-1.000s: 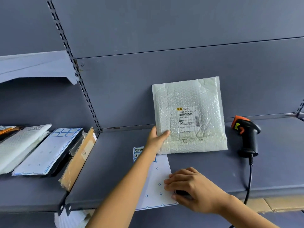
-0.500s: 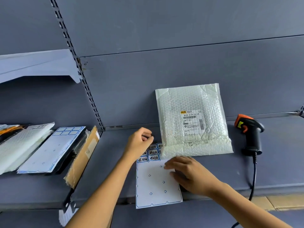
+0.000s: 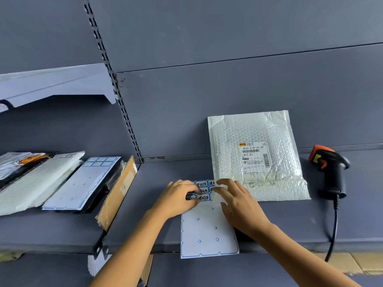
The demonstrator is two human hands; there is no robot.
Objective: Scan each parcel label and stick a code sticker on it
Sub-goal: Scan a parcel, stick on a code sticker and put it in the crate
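A white bubble-wrap parcel point(image 3: 255, 141) leans upright against the shelf's back wall, its printed label point(image 3: 256, 158) facing me. In front of it the sticker sheet point(image 3: 207, 230) lies flat on the shelf, with blue-framed code stickers point(image 3: 202, 184) along its top rows and its lower edge hanging over the shelf front. My left hand point(image 3: 178, 198) has curled fingertips picking at a sticker in those rows. My right hand point(image 3: 238, 201) rests with spread fingers on the sheet's upper right corner, next to the parcel's bottom left corner.
A black and orange barcode scanner point(image 3: 329, 168) stands right of the parcel, its cable dropping over the shelf edge. On the left shelf lie several flat parcels point(image 3: 31, 179), another sticker sheet point(image 3: 83, 183) and a cardboard piece point(image 3: 118, 193). A slotted upright point(image 3: 116, 90) divides the shelves.
My left hand let go of the parcel, which now leans on the wall, and came down onto the sticker rows. My right hand slid up the sheet to its top corner.
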